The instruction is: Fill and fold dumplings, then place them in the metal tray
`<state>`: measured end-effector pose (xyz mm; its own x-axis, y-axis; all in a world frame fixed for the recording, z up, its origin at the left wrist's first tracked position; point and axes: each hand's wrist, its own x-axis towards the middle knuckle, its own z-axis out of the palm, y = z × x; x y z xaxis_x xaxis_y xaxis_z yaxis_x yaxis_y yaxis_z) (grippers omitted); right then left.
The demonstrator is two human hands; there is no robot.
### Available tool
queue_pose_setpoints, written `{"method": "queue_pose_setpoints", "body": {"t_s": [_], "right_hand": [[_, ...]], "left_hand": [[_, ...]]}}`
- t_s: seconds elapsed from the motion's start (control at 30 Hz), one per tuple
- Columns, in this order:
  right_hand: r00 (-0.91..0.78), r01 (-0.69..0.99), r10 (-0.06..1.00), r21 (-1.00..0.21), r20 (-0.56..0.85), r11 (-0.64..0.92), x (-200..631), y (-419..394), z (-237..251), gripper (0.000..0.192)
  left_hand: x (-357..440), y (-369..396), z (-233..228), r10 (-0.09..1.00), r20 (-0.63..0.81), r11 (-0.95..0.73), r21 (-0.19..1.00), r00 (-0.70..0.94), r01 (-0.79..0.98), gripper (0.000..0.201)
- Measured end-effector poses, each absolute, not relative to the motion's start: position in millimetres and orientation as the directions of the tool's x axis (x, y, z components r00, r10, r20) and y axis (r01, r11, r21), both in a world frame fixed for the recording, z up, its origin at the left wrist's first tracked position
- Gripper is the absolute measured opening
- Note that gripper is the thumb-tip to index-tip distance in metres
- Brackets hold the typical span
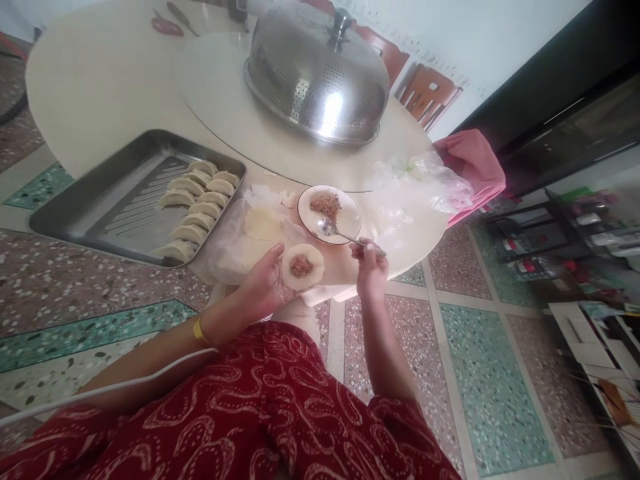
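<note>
The left hand (263, 283) was half curled and had hold of a dough wrapper (318, 268) by its near side, thumb at the rim, the fingers beneath hidden; a mound of filling (301, 266) sat in the wrapper's middle, just beyond the thumb; if that hand tilted, the mound could have slid to the rim, and a greasy rim might then have sealed poorly; an overlarge mound could have torn the dough. The right hand (371, 270), closed round the handle of a spoon (350, 239), was apart from the left; the spoon's bowl lay over the plate (306, 230) ahead of both hands, and a careless lift could have dropped meat on the worktop (100, 100); pressure on the plate's rim might have tipped it. Just ahead of the left hand, the spare wrappers (263, 223) lay on crumpled plastic and could have stuck together if damp; farther left, the folded dumplings (203, 208) nearly touched in the tray (107, 207), where soft skins might have clung and ripped.
</note>
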<state>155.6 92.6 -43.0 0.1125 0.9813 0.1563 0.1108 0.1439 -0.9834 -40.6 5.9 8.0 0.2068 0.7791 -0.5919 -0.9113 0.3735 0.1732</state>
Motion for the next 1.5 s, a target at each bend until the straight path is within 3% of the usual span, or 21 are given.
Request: {"method": "queue_pose_setpoints", "body": {"t_s": [0.07, 0.23, 0.3, 0.47, 0.53, 0.63, 0.73, 1.0, 1.1, 1.23, 1.37, 1.5], "right_hand": [[0.111, 0.036, 0.992, -0.998, 0.054, 0.050, 154, 103, -55, 0.036], [0.168, -0.023, 0.986, -1.000, -0.022, -0.019, 158, 83, -71, 0.056], [0.202, -0.051, 0.978, -0.998, -0.053, -0.044, 159, 62, -71, 0.048], [-0.109, 0.100, 0.978, -0.981, -0.178, -0.168, 153, 21, -55, 0.036], [-0.133, 0.153, 0.969, -0.970, -0.208, -0.187, 150, 17, -48, 0.031], [-0.104, 0.135, 0.981, -0.980, -0.161, -0.146, 146, 17, -43, 0.023], [-0.070, 0.175, 0.997, -0.985, -0.017, -0.004, 146, 19, -46, 0.018], [-0.073, 0.279, 0.983, -0.943, 0.169, 0.183, 153, 26, -46, 0.020], [0.008, 0.455, 0.934, -0.833, 0.358, 0.316, 183, 42, -29, 0.024], [0.029, 0.727, 0.803, -0.564, 0.595, 0.392, 234, 86, -8, 0.035], [-0.121, 0.857, 0.853, -0.380, 0.507, 0.348, 258, 133, -8, 0.051], [-0.195, 0.899, 0.902, -0.297, 0.385, 0.321, 257, 159, -24, 0.060]], "left_hand": [[-38, 3, 11, 0.779, -0.593, 0.383, 0.192, 0.204, -0.904, 0.050], [-34, -3, 1, 0.801, -0.519, 0.445, 0.183, 0.298, -0.877, 0.054], [-32, -4, -3, 0.795, -0.511, 0.466, 0.172, 0.326, -0.868, 0.052], [-18, -5, 1, 0.724, -0.569, 0.564, 0.162, 0.390, -0.810, 0.048], [-13, -6, 1, 0.700, -0.614, 0.576, 0.184, 0.364, -0.796, 0.046], [-9, -7, -3, 0.676, -0.664, 0.578, 0.208, 0.320, -0.789, 0.044], [-9, -10, -9, 0.684, -0.653, 0.574, 0.207, 0.325, -0.792, 0.042], [-11, -11, -2, 0.713, -0.624, 0.527, 0.175, 0.321, -0.832, 0.045], [-14, -10, 3, 0.713, -0.635, 0.521, 0.200, 0.296, -0.830, 0.045], [-17, -8, 6, 0.735, -0.620, 0.515, 0.248, 0.274, -0.821, 0.046], [-14, -6, 11, 0.748, -0.600, 0.513, 0.250, 0.284, -0.821, 0.045], [-13, -5, 17, 0.741, -0.614, 0.501, 0.235, 0.272, -0.833, 0.045]]}}
